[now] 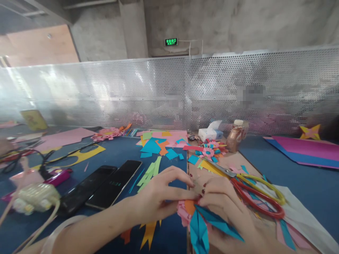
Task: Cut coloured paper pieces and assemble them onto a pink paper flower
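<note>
A paper flower (199, 231) with blue folded petals, pink fringe and an orange middle is held low in front of me, between both hands. My left hand (165, 192) closes its fingertips on the flower's upper left side, by the orange and pink paper. From the other side my right hand (225, 203) grips it near the base of the blue petals, its lower fingers partly hidden behind them. Scissors (233, 174) with yellow and red handles lie just beyond my right hand. Below my left wrist are yellow paper cutouts (148, 234).
Left of my arm lie two phones (115, 185). Green strips (150, 173) and blue scraps (152, 145) are spread ahead. A tissue box (210, 134), a brown bottle (235, 137) and a finished-looking flower (208, 151) stand near the perforated metal divider (119, 95). Coloured sheets (304, 150) lie right.
</note>
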The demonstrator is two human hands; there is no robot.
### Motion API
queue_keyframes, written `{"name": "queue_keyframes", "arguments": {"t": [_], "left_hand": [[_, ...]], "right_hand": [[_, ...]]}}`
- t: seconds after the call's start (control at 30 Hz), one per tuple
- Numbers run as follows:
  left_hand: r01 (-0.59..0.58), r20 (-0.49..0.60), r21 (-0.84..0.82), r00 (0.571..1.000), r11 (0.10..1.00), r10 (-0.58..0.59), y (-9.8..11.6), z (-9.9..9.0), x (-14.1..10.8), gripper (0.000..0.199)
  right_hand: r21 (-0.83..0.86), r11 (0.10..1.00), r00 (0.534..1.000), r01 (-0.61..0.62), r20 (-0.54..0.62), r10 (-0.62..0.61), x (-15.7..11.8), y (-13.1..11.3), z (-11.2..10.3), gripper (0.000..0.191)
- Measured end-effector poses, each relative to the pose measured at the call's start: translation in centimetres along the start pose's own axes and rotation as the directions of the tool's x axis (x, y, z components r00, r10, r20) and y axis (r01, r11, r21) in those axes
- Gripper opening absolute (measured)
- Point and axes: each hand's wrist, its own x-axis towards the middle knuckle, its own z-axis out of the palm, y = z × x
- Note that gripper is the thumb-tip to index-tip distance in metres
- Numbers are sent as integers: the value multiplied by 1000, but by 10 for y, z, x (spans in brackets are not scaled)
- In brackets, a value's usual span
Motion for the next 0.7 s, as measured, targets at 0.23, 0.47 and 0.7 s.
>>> {"name": "queue_keyframes", "arguments": {"t": [0.23,0.47,0.7], "left_hand": [[92,16,-77,996,993,-91,-2,0,-2,30],[304,6,-245,950,921,-312,2,4,0,21],[592,106,-371,793,716,-600,5,6,8,12]], "right_hand": [[-17,1000,998,-18,-65,17,4,-2,3,17],[97,979,972,-181,-133,193,5,-1,13,17],[373,700,757,-610,13,653,2,3,24,10]]}}
